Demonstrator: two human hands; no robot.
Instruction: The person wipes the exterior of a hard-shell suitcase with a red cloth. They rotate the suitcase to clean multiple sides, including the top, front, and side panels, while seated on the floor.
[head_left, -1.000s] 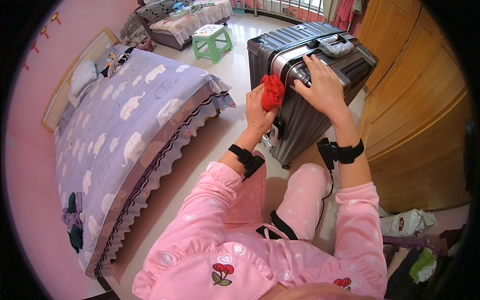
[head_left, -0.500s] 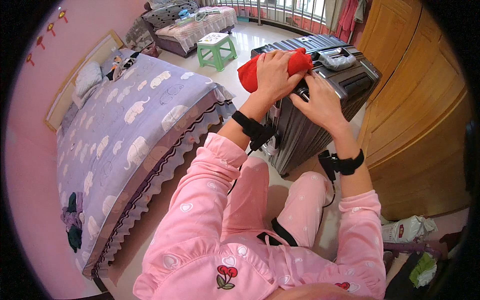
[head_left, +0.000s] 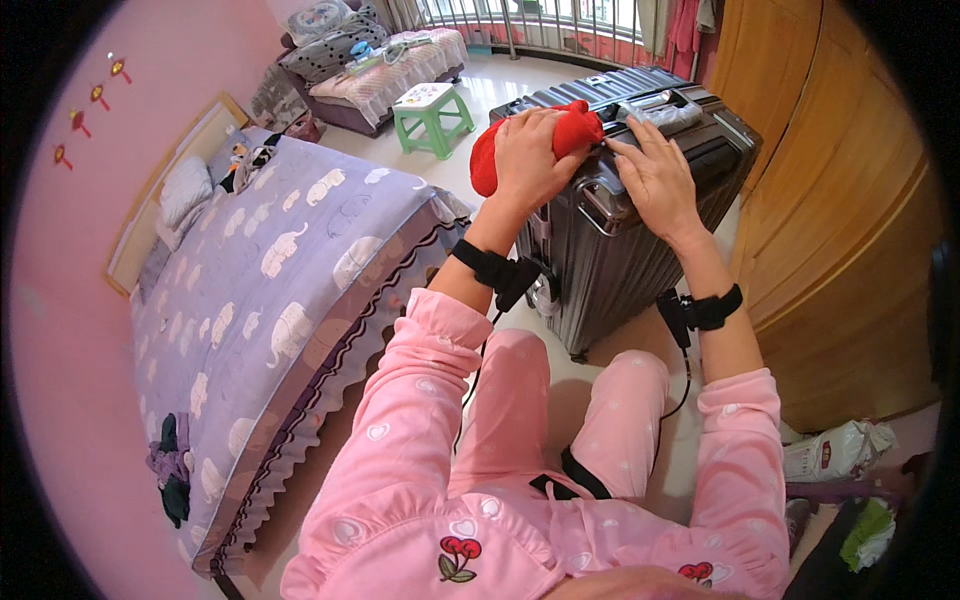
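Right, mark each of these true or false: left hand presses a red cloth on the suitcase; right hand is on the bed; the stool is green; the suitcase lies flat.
1. The left hand presses a red cloth on the dark grey ribbed hard-shell suitcase. True.
2. The right hand rests on the purple elephant-print bed. False: it is on the suitcase top.
3. The small plastic stool is green. True.
4. The suitcase lies flat. False: it stands upright.
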